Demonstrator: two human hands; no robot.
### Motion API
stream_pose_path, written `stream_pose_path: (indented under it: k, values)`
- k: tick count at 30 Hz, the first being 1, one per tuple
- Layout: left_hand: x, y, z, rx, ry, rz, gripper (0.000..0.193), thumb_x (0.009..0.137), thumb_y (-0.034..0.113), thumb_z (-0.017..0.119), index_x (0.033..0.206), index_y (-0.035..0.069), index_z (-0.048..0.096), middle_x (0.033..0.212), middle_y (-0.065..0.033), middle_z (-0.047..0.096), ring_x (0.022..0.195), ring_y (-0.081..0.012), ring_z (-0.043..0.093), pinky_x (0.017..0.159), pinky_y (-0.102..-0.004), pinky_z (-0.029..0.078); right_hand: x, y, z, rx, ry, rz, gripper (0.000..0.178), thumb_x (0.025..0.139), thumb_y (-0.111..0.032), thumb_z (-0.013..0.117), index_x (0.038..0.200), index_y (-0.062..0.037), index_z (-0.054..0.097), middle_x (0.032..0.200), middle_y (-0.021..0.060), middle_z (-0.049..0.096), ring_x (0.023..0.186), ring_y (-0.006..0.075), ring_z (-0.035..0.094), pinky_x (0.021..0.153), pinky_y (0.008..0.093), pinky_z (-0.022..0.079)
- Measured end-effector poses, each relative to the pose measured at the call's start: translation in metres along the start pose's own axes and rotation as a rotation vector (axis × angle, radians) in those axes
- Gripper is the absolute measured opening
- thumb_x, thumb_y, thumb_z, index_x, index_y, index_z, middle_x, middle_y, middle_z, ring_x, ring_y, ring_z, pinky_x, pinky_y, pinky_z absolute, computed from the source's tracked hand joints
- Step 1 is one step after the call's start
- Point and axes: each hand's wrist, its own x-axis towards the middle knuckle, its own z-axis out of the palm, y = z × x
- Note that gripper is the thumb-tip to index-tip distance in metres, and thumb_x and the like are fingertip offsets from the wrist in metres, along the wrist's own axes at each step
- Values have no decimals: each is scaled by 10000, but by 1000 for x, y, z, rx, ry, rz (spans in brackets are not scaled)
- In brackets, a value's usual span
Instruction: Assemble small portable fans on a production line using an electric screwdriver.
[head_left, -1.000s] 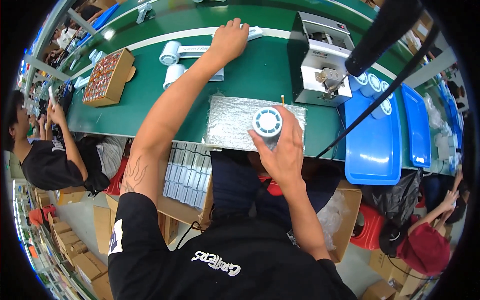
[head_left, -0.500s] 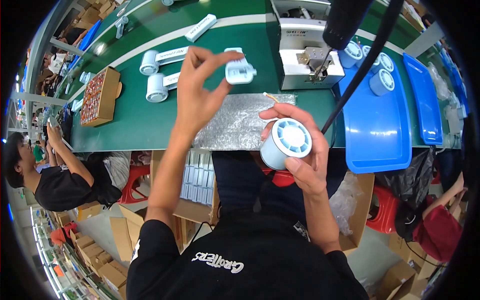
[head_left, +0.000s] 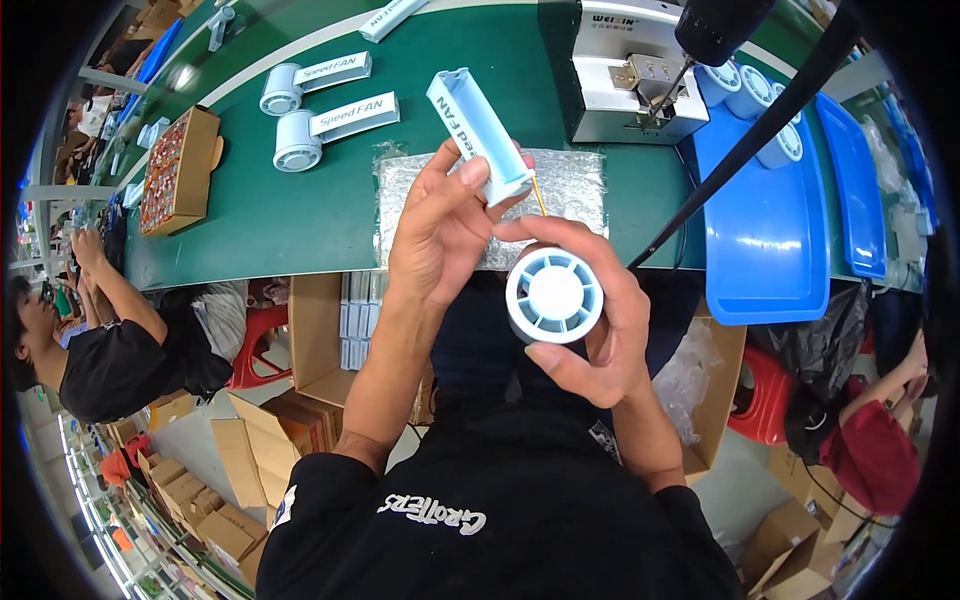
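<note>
My left hand (head_left: 432, 235) pinches a pale blue, hollow fan handle (head_left: 505, 150) by its lower end, its open trough facing up. Fingers of my right hand (head_left: 618, 325) curl around a round, pale blue fan head (head_left: 556, 297) whose spoked vent faces me. A thin yellow and red wire (head_left: 540, 195) runs between the handle's lower end and my right fingertips; whether it passes into the handle is hidden. Both parts are held close together but apart, over the near edge of a silvery foil mat (head_left: 395, 205).
Two handheld fans (head_left: 298, 140) lie at the left on the green table (head_left: 260, 215). A white machine (head_left: 640, 80) stands behind, beside a blue tray (head_left: 765, 270) with several fan heads. Dark poles (head_left: 740, 150) cross the right side. A carton (head_left: 180, 170) of small red parts sits left.
My left hand has picked up the handle from the table and brought it near the fan head. The right hand has turned the fan head's vent more squarely towards me.
</note>
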Motion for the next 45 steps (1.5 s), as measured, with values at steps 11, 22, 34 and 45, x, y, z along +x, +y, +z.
stream_pose_path:
  k: [11,22,34,45]
  values:
    - [-2,-5,-4,-227,-45,-41,509,1043,185,632,1466,-50,472,1298,-194,647,1264,-301,632,1114,-444,516,0,9,1,-94,-68,-31,787,745,-183,766,1426,120,512,1398,226,621,1159,224,629,1026,340,480]
    - [-3,0,-1,-193,-83,-9,539,1017,163,635,1478,-45,450,1390,-215,601,1271,-317,619,1103,-488,511,5,14,8,87,71,82,731,755,-88,867,1400,45,549,1366,192,648,1254,290,657,1076,376,496]
    - [17,-4,8,334,-186,281,400,1052,209,659,1357,-7,514,1083,-82,660,1078,-192,674,963,-356,543,18,28,-9,-916,0,-177,730,664,28,855,1347,-111,640,1334,142,534,1244,386,583,984,477,536]
    - [-7,-25,9,1197,-334,271,592,896,170,773,1408,10,523,1234,-180,618,1053,-387,640,877,-433,516,34,-19,-19,-594,122,-14,451,826,-147,804,1231,11,684,1312,131,597,1162,247,618,966,347,500]
